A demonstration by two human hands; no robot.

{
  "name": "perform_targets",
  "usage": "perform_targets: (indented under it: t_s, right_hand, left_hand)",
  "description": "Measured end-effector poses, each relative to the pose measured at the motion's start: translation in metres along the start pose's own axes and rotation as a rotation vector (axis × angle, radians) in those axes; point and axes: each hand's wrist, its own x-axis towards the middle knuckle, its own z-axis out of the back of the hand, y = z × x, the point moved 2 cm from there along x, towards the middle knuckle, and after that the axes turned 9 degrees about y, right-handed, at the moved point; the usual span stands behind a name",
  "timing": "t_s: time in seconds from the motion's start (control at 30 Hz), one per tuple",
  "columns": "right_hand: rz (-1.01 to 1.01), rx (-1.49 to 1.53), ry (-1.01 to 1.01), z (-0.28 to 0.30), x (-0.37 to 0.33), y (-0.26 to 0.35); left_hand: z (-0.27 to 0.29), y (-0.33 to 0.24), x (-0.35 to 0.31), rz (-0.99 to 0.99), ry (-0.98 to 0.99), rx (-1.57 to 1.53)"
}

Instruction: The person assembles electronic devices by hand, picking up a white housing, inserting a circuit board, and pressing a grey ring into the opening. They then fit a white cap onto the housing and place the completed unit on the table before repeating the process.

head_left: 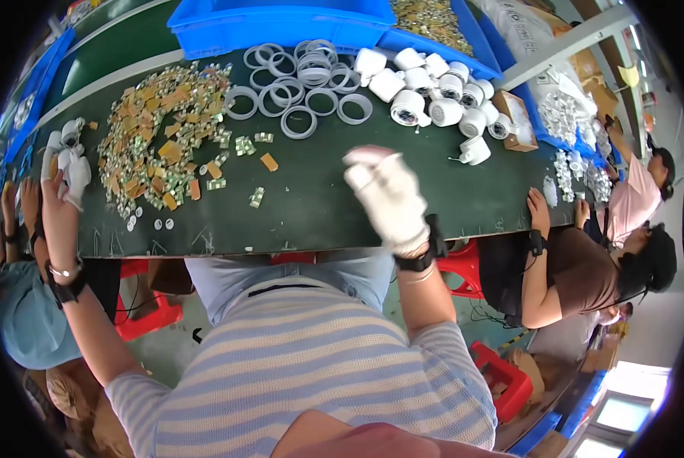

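My left hand [58, 204] is at the left end of the green table, its fingers around one of the white plastic housings [75, 169] gathered there. Where the fingers meet these white parts, the detail is hard to make out. In a white glove with bare fingertips, my right hand [388, 195] hovers over the middle of the table, fingers extended and slightly blurred, with nothing visible in it. Left of centre spreads a heap of small circuit boards [155, 133]. Pale plastic rings [298, 122] lie beyond my right hand, and white camera-like housings [446, 111] are piled to its right.
A blue bin [281, 27] stands at the far edge, next to a blue tray of small boards [430, 23]. An open carton [516, 126] and clear-wrapped parts [563, 114] are at the right. Co-workers sit on both sides. Red stools [502, 382] stand behind the table.
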Motion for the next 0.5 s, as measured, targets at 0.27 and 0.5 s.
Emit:
perform_targets:
  t_s: [0.27, 0.5]
  right_hand:
    - [-0.712, -0.39, -0.618, 0.176, 0.005, -0.123]
    - [-0.161, 0.678, -0.213, 0.021, -0.026, -0.011]
  left_hand:
    - [-0.156, -0.188, -0.111, -0.057, 0.62, -0.623]
    - [-0.216, -0.213, -0.143, 0.454, 1.0, -1.349]
